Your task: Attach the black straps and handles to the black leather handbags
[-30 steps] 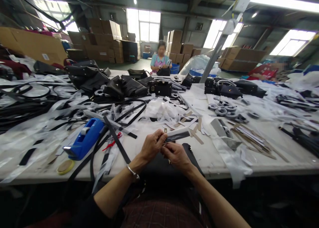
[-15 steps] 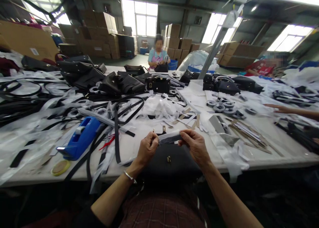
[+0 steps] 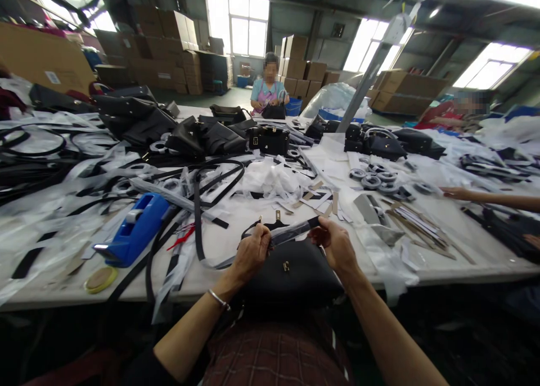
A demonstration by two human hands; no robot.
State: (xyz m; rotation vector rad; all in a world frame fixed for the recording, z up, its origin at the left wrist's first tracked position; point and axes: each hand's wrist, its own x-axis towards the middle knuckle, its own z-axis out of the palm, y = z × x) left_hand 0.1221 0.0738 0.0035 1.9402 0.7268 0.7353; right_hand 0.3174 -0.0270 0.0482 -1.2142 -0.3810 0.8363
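A black handbag (image 3: 295, 282) with a small gold clasp lies at the table's front edge, close to my body. Above it stretches a black strap (image 3: 295, 232), part of it under clear plastic film. My left hand (image 3: 252, 248), with a bracelet at the wrist, pinches the strap's left part. Its other end is in the closed fingers of my right hand (image 3: 336, 244), set slightly higher. Just behind the strap, a gold-coloured metal fitting (image 3: 278, 215) shows on a black tab.
On the left are a blue tape dispenser (image 3: 137, 228), a yellow tape roll (image 3: 100, 279) and red-handled scissors (image 3: 182, 237). Cardboard strips (image 3: 422, 228) and several grey tape rolls (image 3: 371, 182) lie right. Black bags (image 3: 206, 138) are heaped behind. Two co-workers sit farther off; another person's hand (image 3: 458, 193) reaches in.
My right hand has shifted a little to the right, and the strap's right end now tilts up. More of the bare black strap shows there.
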